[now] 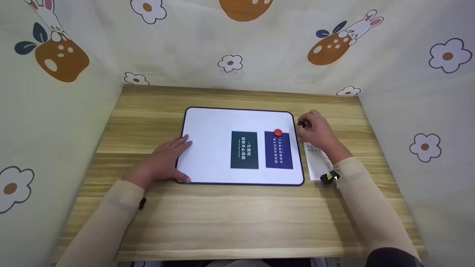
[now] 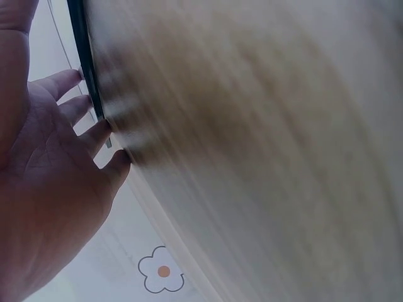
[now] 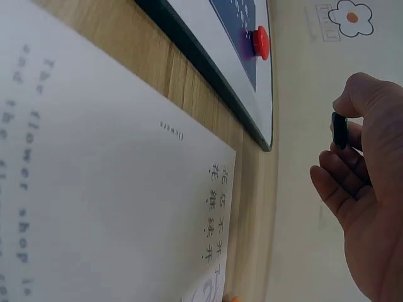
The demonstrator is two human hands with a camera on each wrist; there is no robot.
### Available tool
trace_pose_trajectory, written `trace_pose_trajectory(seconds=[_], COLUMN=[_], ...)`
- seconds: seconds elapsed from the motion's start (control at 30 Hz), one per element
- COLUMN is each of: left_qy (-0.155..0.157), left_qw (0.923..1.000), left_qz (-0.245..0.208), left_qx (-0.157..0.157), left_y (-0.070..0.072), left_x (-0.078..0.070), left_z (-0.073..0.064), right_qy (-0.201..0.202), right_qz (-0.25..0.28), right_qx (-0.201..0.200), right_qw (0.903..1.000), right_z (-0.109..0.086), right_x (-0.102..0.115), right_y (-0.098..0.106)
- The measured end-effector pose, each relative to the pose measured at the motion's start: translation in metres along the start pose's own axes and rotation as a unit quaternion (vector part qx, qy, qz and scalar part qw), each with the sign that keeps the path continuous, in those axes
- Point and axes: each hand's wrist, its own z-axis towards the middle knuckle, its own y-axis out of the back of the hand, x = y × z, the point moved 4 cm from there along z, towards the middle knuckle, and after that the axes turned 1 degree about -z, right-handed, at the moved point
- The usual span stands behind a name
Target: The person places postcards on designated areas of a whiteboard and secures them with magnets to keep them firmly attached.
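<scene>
Left hand spread wide, fingers and thumb laid over left edge of whiteboard, forearm angled in from lower left. Right hand bent inward just off board's right edge, thumb and finger pinching small black piece, other fingers loosely curled. Board flat mid-worktop, bearing green card and blue card; red magnet at blue card's top edge. Printed sheet beside board, partly under right wrist in head view.

counted one whiteboard. on whiteboard lay two cards: green card, blue card; one red magnet. right of whiteboard were one printed sheet, one small dark object. two hands showed: left hand on whiteboard's left edge, right hand right of whiteboard.
</scene>
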Motion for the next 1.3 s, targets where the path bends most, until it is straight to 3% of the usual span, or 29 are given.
trace_pose_trajectory(seconds=[0.27,0.5,1.07,1.3], left_qy=[0.01,-0.01,0.014,0.004], left_qw=[0.9999,0.9999,0.9999,1.0], left_qz=[0.002,-0.004,-0.004,-0.005], left_qx=[0.007,-0.01,0.004,-0.002], left_y=[-0.001,0.003,0.0,0.001], left_x=[0.001,-0.005,-0.003,-0.003], left_z=[0.0,-0.002,-0.001,-0.002], right_qy=[-0.002,-0.016,0.029,0.031], right_qz=[-0.001,0.004,0.014,0.008], right_qx=[0.026,0.047,0.087,0.098], right_qw=[0.9997,0.9987,0.9957,0.9947], right_z=[0.0,0.0,0.012,0.018], right_x=[0.016,0.032,0.075,0.087], right_y=[-0.014,-0.025,-0.055,-0.065])
